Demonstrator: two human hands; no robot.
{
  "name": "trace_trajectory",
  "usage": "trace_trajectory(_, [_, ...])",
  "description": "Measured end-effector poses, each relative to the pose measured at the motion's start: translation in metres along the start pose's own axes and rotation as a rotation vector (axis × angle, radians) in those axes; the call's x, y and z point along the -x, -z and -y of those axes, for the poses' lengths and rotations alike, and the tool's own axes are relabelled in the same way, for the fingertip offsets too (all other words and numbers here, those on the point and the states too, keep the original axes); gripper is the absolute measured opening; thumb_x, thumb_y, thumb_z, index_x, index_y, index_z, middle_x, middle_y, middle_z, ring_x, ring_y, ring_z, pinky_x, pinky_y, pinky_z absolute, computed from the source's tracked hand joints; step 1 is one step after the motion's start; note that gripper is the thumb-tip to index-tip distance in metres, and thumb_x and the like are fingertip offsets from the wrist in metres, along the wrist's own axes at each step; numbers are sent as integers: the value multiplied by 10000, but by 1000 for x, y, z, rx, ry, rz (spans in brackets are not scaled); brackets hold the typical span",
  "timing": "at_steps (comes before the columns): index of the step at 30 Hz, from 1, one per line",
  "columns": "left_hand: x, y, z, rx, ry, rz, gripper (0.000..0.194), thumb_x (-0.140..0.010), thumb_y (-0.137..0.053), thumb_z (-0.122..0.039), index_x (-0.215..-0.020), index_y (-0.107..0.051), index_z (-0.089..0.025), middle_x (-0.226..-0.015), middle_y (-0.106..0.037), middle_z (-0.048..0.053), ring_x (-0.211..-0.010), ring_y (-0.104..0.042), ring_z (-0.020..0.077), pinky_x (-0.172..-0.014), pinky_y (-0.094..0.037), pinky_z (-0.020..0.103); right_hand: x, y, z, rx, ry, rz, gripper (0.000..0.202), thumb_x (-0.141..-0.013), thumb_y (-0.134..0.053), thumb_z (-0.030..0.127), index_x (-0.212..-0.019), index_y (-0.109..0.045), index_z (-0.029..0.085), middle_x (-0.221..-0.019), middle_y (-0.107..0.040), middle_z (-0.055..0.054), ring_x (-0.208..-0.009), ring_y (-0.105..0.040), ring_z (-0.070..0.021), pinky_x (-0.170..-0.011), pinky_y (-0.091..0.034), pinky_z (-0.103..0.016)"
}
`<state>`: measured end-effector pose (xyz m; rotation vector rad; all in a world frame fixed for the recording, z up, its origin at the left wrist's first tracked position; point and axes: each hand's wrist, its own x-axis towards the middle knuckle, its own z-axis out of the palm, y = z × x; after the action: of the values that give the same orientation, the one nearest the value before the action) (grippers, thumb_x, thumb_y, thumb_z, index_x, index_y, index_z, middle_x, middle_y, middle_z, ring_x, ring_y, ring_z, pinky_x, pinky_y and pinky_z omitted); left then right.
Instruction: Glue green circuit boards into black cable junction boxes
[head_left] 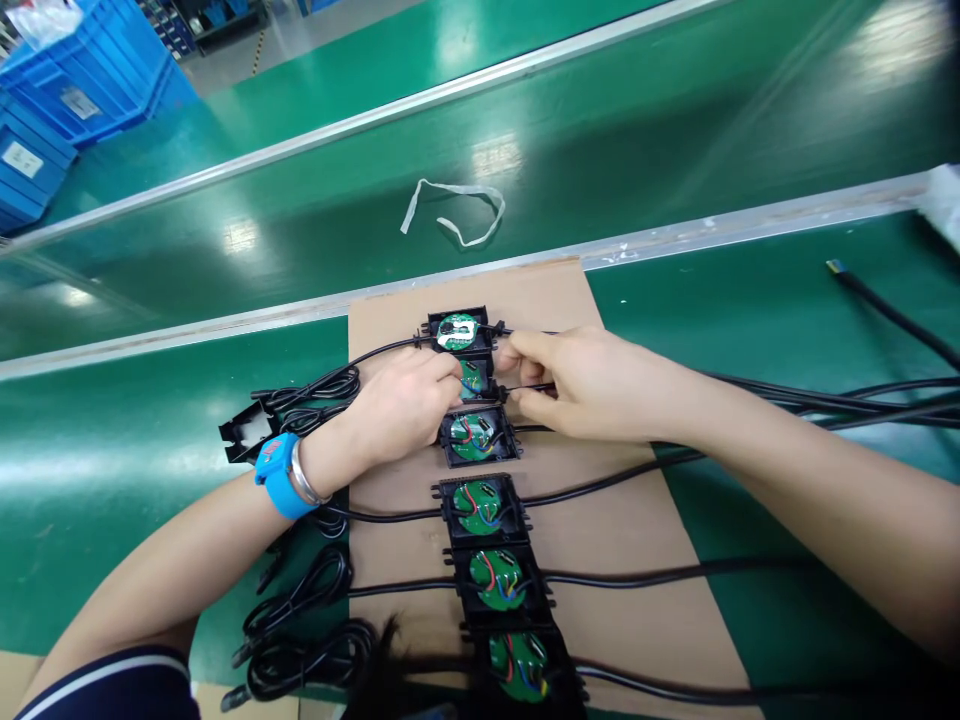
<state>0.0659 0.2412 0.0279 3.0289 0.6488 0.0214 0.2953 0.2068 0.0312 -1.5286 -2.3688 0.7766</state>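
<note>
Several black plastic boxes with round green circuit boards stand in a column on a cardboard sheet (622, 520). At the far end, one circuit board (457, 331) has a white patch on it. My left hand (409, 395) is closed, its fingertips at the left side of the second box (474, 378); what they grip is hidden. My right hand (577, 380) pinches the black cable (541, 387) where it leaves that box on the right. Just nearer to me is the third box (478, 437), with red, blue and yellow wires on its board.
Coiled black cables (300, 600) lie on the left, near a loose black housing (247, 432). Long cables (825, 395) run off to the right. A white strip (491, 215) lies on the green surface beyond the metal rail (660, 240). Blue crates (90, 75) stand at the far left.
</note>
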Motion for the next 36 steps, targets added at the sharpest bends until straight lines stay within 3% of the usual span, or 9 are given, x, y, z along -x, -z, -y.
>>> trace_trajectory(3, [1, -2, 1, 25, -24, 9, 225, -975, -460, -142, -1005, -683, -136, -1113, -681, 88, -920, -629, 205, -862, -473, 366, 4, 1, 1, 32, 29, 5, 49, -812, -534, 238, -805, -560, 198, -717, -653, -11, -620, -581, -152, -593, -402, -279])
trace_trajectory(6, [2, -5, 1, 42, -22, 12, 231, -970, -453, -123, -1045, -672, -129, -1062, -695, 83, -912, -641, 204, -888, -469, 379, 5, -5, 1, 183, 178, -53, 104, -863, -482, 209, -802, -563, 185, -798, -654, -61, -689, -586, -180, -640, -421, -307])
trace_trajectory(9, [4, -8, 1, 62, -13, -17, 236, -986, -448, -147, -1041, -677, -125, -1062, -703, 90, -934, -647, 212, -894, -477, 378, 5, -18, -2, 295, 264, -178, 196, -927, -409, 189, -863, -593, 167, -864, -660, -100, -753, -600, -204, -681, -443, -325])
trace_trajectory(14, [4, -9, 1, 75, -2, -38, 244, -1001, -452, -178, -1007, -691, -128, -1040, -709, 97, -948, -648, 225, -889, -492, 374, 1, -42, -16, 217, 220, -430, 276, -1003, -350, 234, -861, -577, 165, -836, -671, -95, -744, -608, -187, -683, -471, -306])
trace_trajectory(19, [3, -5, -1, 80, 18, 0, 214, -977, -455, -148, -999, -667, -133, -974, -687, 84, -901, -628, 221, -865, -493, 365, 2, -41, -24, 228, 282, -354, 242, -982, -377, 213, -824, -559, 182, -766, -629, -57, -717, -585, -178, -661, -443, -297])
trace_trajectory(24, [-2, 0, -6, 57, 34, 30, 293, -929, -469, -144, -1178, -622, -125, -945, -652, 86, -842, -596, 238, -793, -481, 375, -3, -31, -16, 372, 258, -175, 173, -897, -427, 143, -857, -592, 175, -849, -656, -79, -734, -571, -185, -618, -346, -311])
trace_trajectory(28, [-10, 2, -11, -19, 8, 76, 283, -871, -478, -116, -1072, -675, -109, -942, -632, 118, -836, -597, 250, -752, -453, 382, -4, -29, -9, 479, 222, -90, 149, -853, -487, 134, -910, -621, 161, -895, -673, -103, -766, -576, -205, -609, -298, -326])
trace_trajectory(32, [-10, 2, -15, -60, 25, 56, 265, -863, -499, -119, -1058, -678, -101, -934, -629, 119, -838, -600, 237, -753, -449, 362, -1, -35, -13, 475, 220, -179, 193, -922, -451, 139, -919, -642, 167, -932, -669, -98, -839, -575, -225, -628, -325, -330])
trace_trajectory(36, [-6, 1, -13, -69, 66, 16, 371, -884, -493, -127, -1225, -637, -117, -960, -644, 105, -848, -605, 235, -760, -455, 358, -1, -40, -25, 326, 240, -332, 237, -966, -467, 228, -862, -670, 163, -947, -635, -122, -889, -543, -244, -747, -412, -354])
